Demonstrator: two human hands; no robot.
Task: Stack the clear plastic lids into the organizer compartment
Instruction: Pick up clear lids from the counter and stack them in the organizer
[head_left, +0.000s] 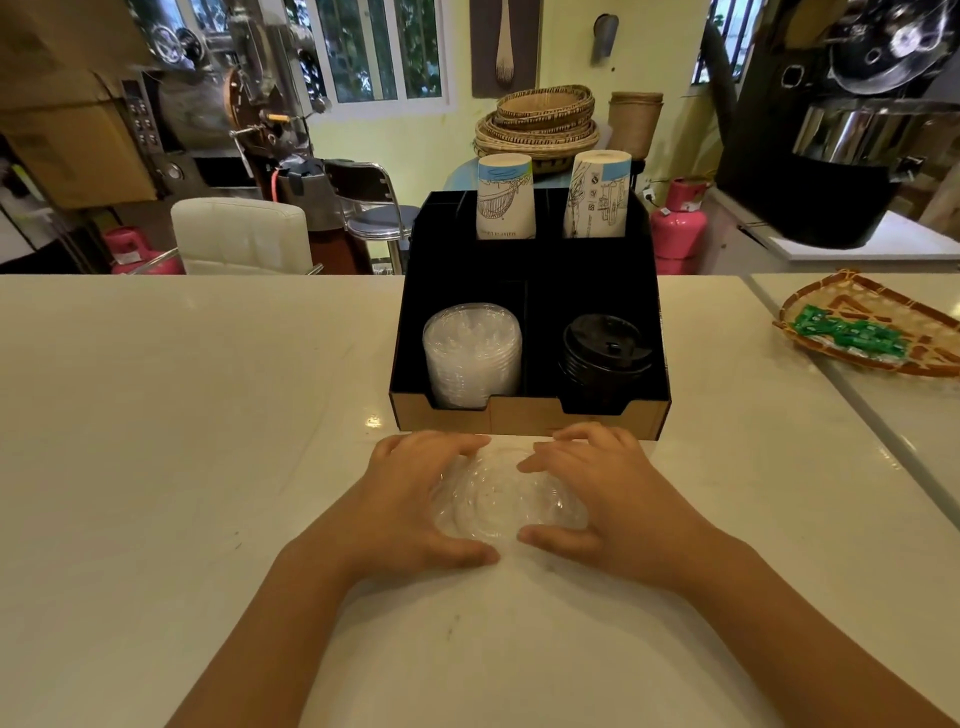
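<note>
A small pile of clear plastic lids (506, 501) lies on the white counter just in front of the black organizer (524, 413). My left hand (415, 499) cups the pile from the left, and my right hand (602, 493) cups it from the right, fingers curled over the top and thumbs at the near edge. The organizer's front left compartment holds a tall stack of clear lids (471, 356). Its front right compartment holds black lids (605, 351).
Two upside-down paper cup stacks (506, 195) (597, 193) stand in the organizer's rear slots. A woven tray with green packets (862, 330) sits at the right on the counter. Behind the counter are chairs, pink gas cylinders and roasting machines.
</note>
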